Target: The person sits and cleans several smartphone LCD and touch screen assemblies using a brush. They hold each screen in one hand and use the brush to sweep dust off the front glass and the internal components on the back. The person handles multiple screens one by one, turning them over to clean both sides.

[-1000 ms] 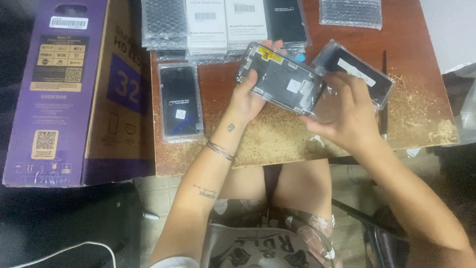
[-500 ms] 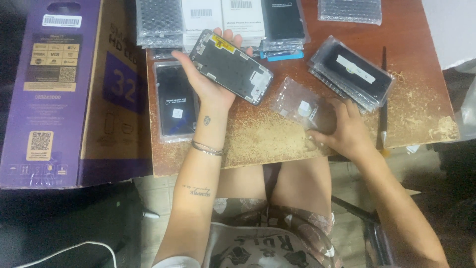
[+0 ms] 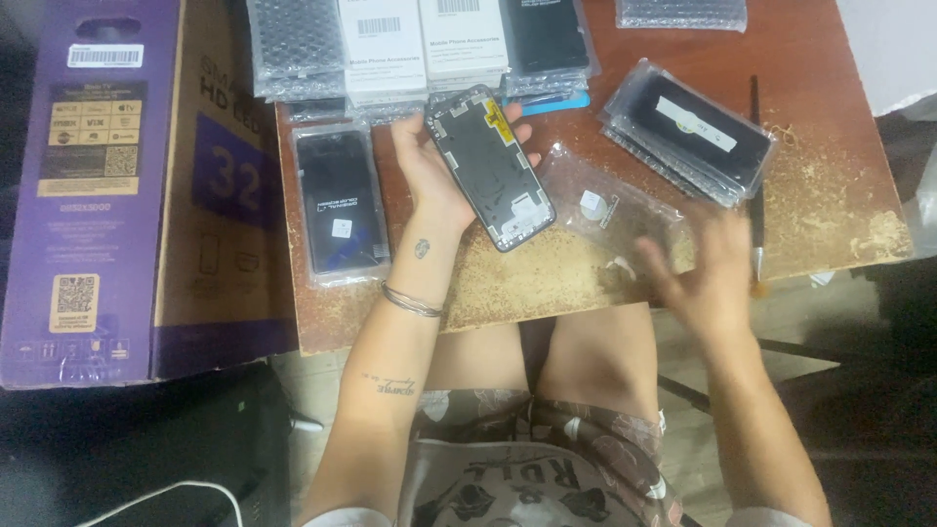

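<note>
Phone screen part [image 3: 491,168] sat in the left hand [image 3: 434,176], back side up, so its metal frame and small yellow sticker showed. The fingers curled round its far edge and the thumb side propped it from below, which kept it tilted above the desk [image 3: 839,117] and not lying on it. That hold let the back be looked at.

The right hand [image 3: 705,268] was at about 4 o'clock from the screen part, near the front edge of the desk. It was blurred. The fingers looked spread and held nothing, though I could not tell for sure.

Between the two hands lay an empty clear plastic bag [image 3: 605,210] with a small white sticker on it, flat on the desk.

At 9 o'clock from the held part lay another dark screen in a clear wrap [image 3: 340,203], face up. At 2 o'clock a stack of wrapped dark screens [image 3: 688,132] sat at a slant. A thin dark brush [image 3: 756,185] lay just beside that stack. At 12 o'clock were white boxes [image 3: 425,44] and bubble-wrap packs [image 3: 293,44] in a row. A big purple and brown cardboard box [image 3: 127,185] lay off to the left, touching the desk's side.
</note>
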